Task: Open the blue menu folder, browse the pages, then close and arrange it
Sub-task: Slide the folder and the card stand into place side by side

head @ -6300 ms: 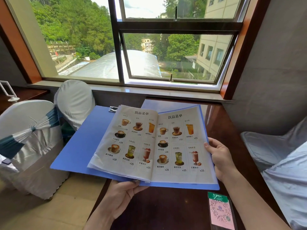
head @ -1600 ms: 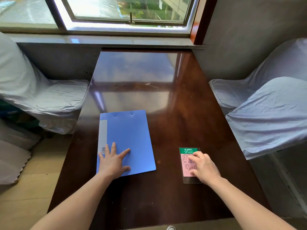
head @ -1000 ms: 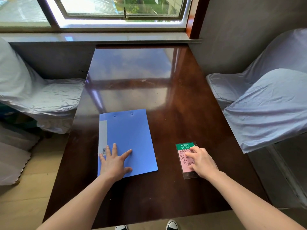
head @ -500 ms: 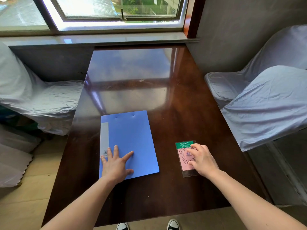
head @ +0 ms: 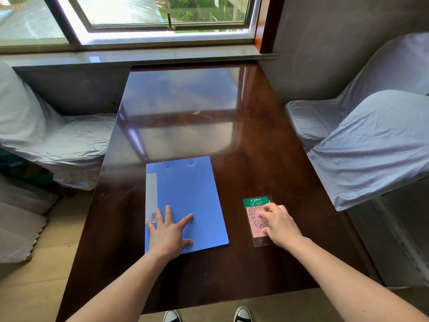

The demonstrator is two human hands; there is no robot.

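The folder (head: 185, 201), blue and closed, lies flat on the near left part of the dark glossy surface (head: 243, 140), its long edges running near to far, with a grey strip and barcode along its left side and two small holes by its far edge. The left hand (head: 170, 232) rests palm down on the folder's near left corner, grip spread wide, fingers (head: 168, 211) splayed and pinching nothing. To the right, well apart from the folder, a pink and green card (head: 254, 205) in a clear sleeve lies flat. The right hand (head: 279, 225) lies over the card's right part, fingertips bent onto its printed face, grip loosely curled and not clasping it. Covered chairs (head: 371, 140) flank the surface on both sides. Beyond the far edge stands a window (head: 162, 17). Two shoes (head: 173, 316) show below the near edge.
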